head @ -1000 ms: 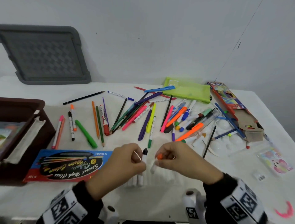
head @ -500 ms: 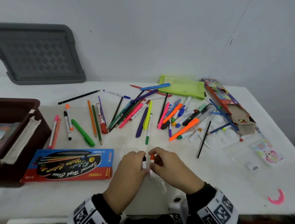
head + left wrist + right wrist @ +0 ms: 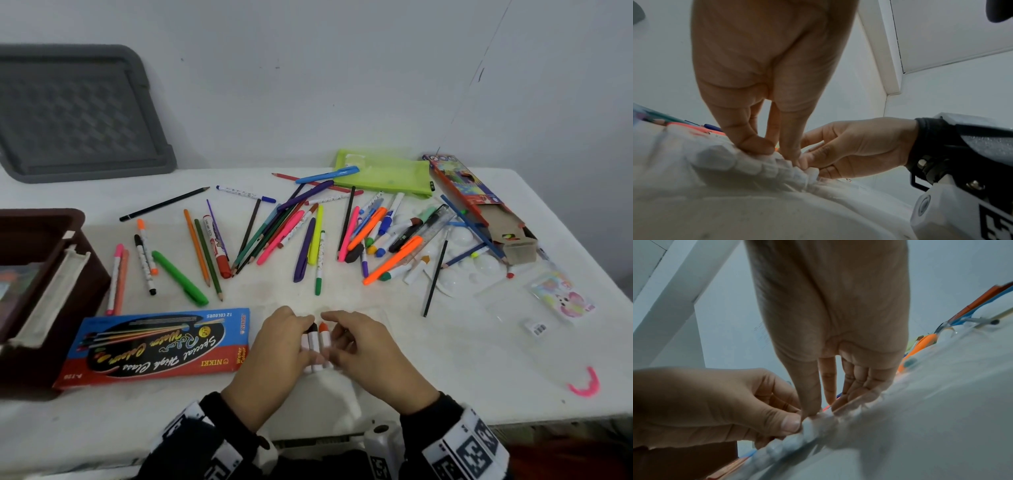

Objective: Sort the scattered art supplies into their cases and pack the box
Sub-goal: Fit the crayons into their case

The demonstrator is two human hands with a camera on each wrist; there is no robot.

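Note:
Near the table's front edge my hands meet over a short row of white markers in a clear ridged tray [image 3: 760, 165]. A black-capped marker [image 3: 312, 337] and an orange-capped marker [image 3: 324, 337] lie side by side in it. My left hand [image 3: 301, 329] grips the tray's left side, thumb on its end [image 3: 791, 423]. My right hand [image 3: 337, 329] pinches the tray's right side beside the orange-capped marker, its other fingers laid along the ridges [image 3: 857, 391]. The tray's lower part is hidden under my hands.
Several loose pens, pencils and markers [image 3: 308, 240] are scattered across the middle. A blue and red watercolour pen box [image 3: 154, 346] lies at my left, a brown box [image 3: 41, 274] beyond it. A green pouch [image 3: 383, 171], an open pencil carton [image 3: 479, 205] and a sticker pack [image 3: 561, 298] sit right.
My hands have dropped and come together. The orange-capped marker, held apart in my right hand before, now lies beside the black-capped one in the tray.

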